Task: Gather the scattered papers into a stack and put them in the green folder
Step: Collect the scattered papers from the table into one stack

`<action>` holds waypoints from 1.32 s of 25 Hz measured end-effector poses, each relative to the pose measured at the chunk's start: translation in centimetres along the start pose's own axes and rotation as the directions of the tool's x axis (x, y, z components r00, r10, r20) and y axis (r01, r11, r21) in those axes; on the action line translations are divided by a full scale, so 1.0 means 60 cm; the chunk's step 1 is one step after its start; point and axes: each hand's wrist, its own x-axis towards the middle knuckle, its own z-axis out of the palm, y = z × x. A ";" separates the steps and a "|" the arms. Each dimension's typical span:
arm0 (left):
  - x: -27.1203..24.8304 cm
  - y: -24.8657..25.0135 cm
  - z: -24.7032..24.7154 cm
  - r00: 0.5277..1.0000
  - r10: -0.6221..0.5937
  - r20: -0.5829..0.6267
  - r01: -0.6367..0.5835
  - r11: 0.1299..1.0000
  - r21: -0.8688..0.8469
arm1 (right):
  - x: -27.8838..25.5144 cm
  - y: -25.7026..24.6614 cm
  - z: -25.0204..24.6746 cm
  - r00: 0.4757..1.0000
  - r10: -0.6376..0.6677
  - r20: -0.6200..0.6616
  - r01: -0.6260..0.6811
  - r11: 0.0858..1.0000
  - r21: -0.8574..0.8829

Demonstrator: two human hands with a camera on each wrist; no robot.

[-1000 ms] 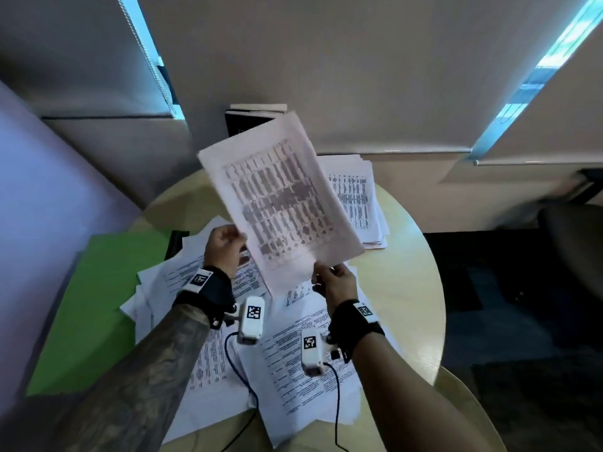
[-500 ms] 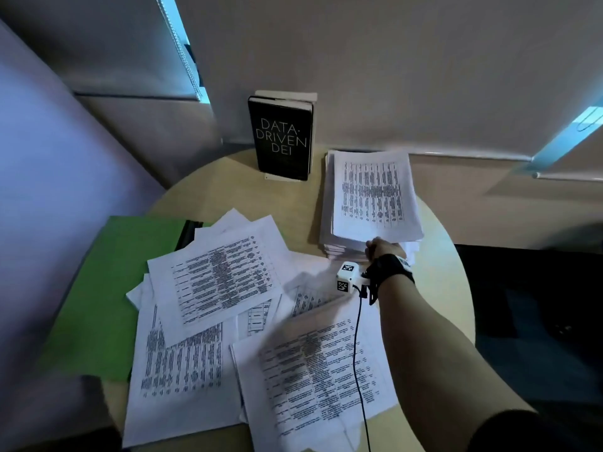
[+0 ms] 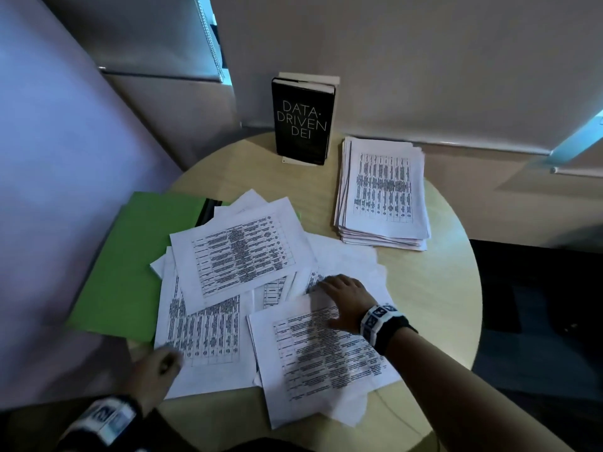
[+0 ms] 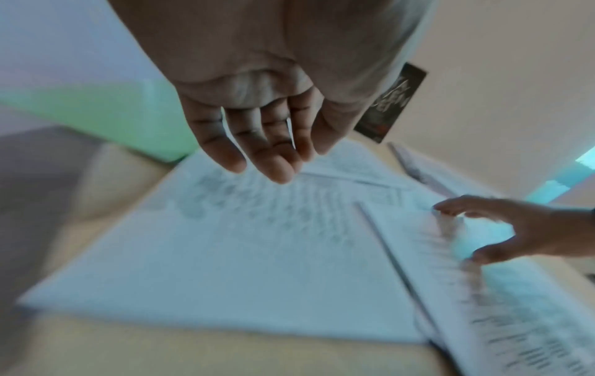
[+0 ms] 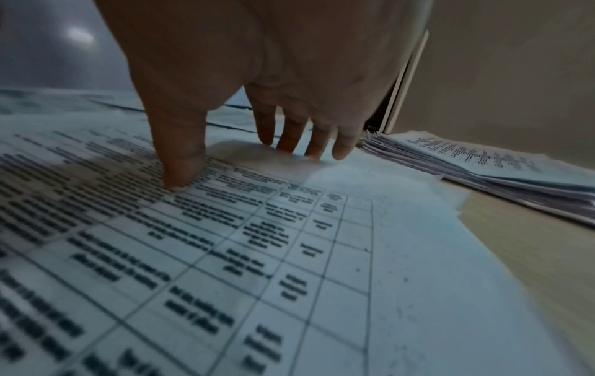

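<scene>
While left hand [image 3: 156,370] hovers, right hand [image 3: 346,300] presses scattered papers [image 3: 238,259].

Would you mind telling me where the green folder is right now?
In the head view, the green folder lies at the left edge of the round table, partly under the scattered papers, with the left hand just in front of it.

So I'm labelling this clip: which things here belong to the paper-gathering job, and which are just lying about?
Belongs to the job:
- scattered papers on the round table
- gathered stack
- green folder, partly under the papers
- right hand, fingertips on a sheet
- left hand, open above the papers

Just lying about:
- black book, standing upright
- window blinds
</scene>
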 end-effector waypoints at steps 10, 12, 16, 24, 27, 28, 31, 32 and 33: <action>0.070 0.227 0.056 0.998 0.060 0.019 -0.054 0.973 -0.223 | -0.073 0.047 -0.003 0.919 0.370 -0.138 -0.311 0.892 0.328; 0.074 0.240 0.080 0.994 0.046 0.099 -0.027 0.983 -0.183 | -0.102 0.062 0.010 0.833 0.537 -0.130 -0.407 0.755 0.514; 0.073 0.267 0.123 0.955 0.064 0.288 -0.082 0.995 0.053 | -0.136 0.020 0.050 0.579 0.760 -0.295 -0.560 0.633 0.534; 0.049 0.304 0.146 0.944 0.064 0.323 -0.043 0.996 -0.073 | -0.119 -0.028 0.083 0.480 0.868 0.127 -0.515 0.162 0.842; 0.045 0.296 0.147 0.940 0.053 0.336 -0.011 0.992 -0.127 | -0.117 -0.022 0.080 0.529 0.834 0.156 -0.593 0.232 0.771; 0.045 0.291 0.147 0.939 0.056 0.339 -0.010 0.991 -0.136 | -0.122 -0.023 0.075 0.554 0.819 0.149 -0.574 0.247 0.781; 0.048 0.275 0.147 0.934 0.057 0.352 -0.009 0.991 -0.137 | -0.141 -0.005 0.080 0.582 0.807 0.103 -0.548 0.295 0.783; 0.047 0.271 0.147 0.933 0.063 0.354 -0.014 0.990 -0.138 | -0.150 0.006 0.083 0.578 0.812 0.087 -0.548 0.306 0.778; 0.046 0.268 0.147 0.933 0.073 0.353 -0.029 0.991 -0.129 | -0.162 0.017 0.087 0.565 0.823 0.066 -0.544 0.311 0.779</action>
